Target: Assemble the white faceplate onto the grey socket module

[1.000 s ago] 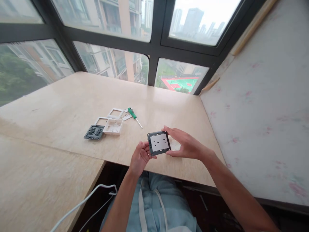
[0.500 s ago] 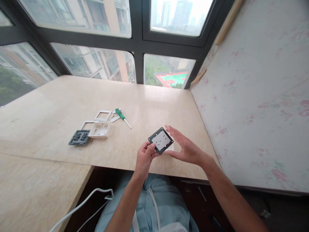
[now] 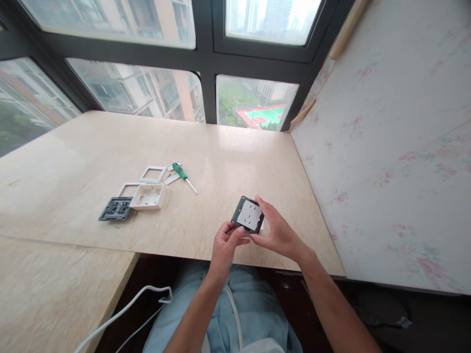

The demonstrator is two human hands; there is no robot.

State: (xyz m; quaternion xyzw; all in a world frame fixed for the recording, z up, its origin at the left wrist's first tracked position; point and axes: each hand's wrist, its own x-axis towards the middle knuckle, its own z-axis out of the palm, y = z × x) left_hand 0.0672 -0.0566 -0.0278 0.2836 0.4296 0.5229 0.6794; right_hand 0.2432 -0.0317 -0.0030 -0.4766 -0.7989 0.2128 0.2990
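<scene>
- Got a socket module [image 3: 249, 215] held near the front edge of the desk [image 3: 206, 220], right of its middle, tilted with the slots showing.
- Probably light and stiff, hard plastic by the look of it, maybe slick on the white face. Might chip at the thin dark rim if forced. Best taken by 2 opposite edges, off the slots.
- Seeing the left hand [image 3: 224, 244] mostly closed, pinching the near edge, thumb on top, fingers curled below.
- Seeing the right hand [image 3: 278, 231] in a wide C around the right side, thumb at the near corner, fingertips at the far corner. So, grasping 1 module with 2 hands.
- Further back, toward the desk's left edge: a grey module [image 3: 116, 209] right beside a white box [image 3: 146, 205].
- Behind those, 2 white frames [image 3: 150, 181], then a green screwdriver [image 3: 181, 173] lying across white strips [image 3: 171, 178].
- At the far edge, windows [image 3: 253, 103].
</scene>
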